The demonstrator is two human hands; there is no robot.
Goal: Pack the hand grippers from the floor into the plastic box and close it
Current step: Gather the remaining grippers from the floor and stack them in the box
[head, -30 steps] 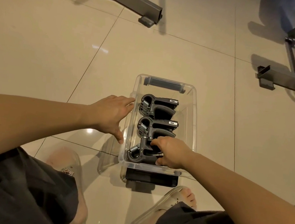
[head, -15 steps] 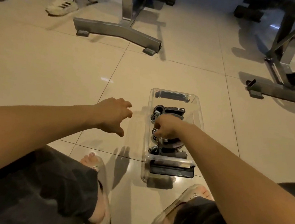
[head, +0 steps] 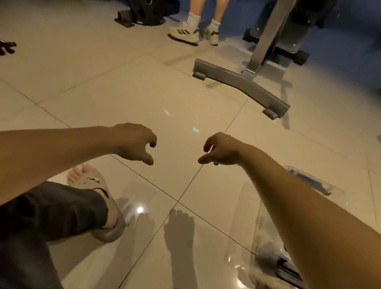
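Empty hands, box off to the side
On the beige tiled floor (head: 142,95), the clear plastic box (head: 317,181) sits lower right, half hidden by the right forearm (head: 295,217), which might knock it. The left hand (head: 134,143) and right hand (head: 222,150) hover loosely curled, holding nothing.

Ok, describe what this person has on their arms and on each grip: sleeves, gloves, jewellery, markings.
The left forearm and right forearm are bare as far as the view shows: no sleeves, watch or bands. The left grip and right grip are ungloved hands. No rings or markings show, though the picture is slightly blurred.
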